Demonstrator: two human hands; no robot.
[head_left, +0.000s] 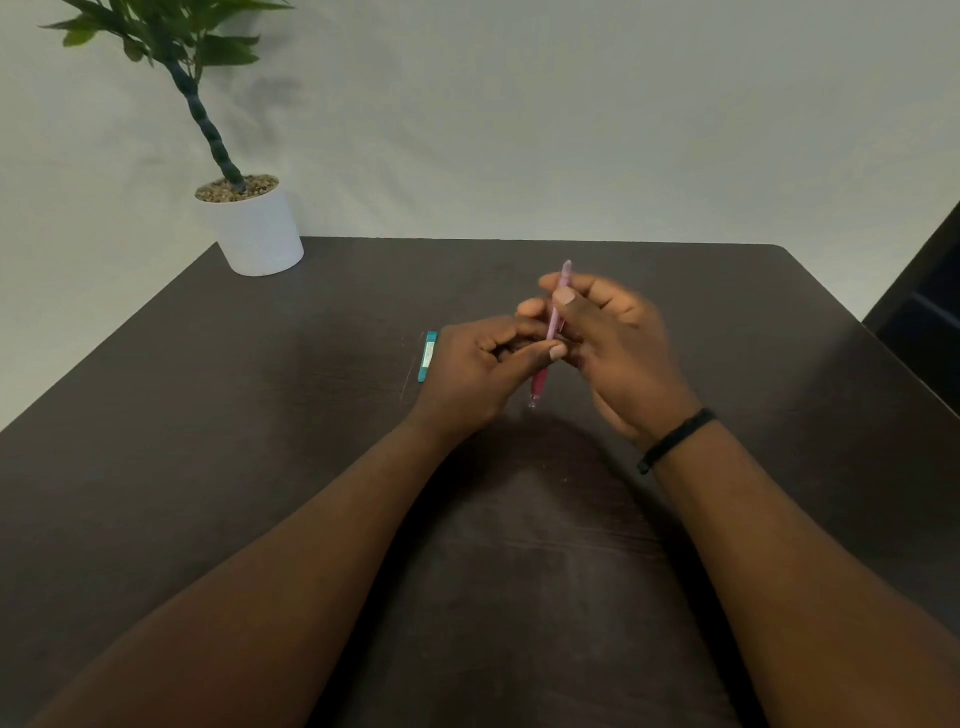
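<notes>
Pink pen (551, 332) upright, midshaft between left hand (480, 371) and right hand (621, 348)

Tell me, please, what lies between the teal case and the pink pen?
The left hand, pinching the pink pen, lies there beside the teal case, as the head view shows.

Slim pink plastic pen (555, 321): lilac-pink at upper end, deeper pink at lower end; flat teal rectangular case (428, 356): pale label strip along face; dark brown wooden table (249, 426): faint grain streaks; round white plant pot (258, 236): plain; pebble layer (236, 188): mottled tan-brown; leafy green plant (171, 31): dark green ringed stem; thin black wristband (675, 439); pale grey-green wall (571, 114): plain.
</notes>
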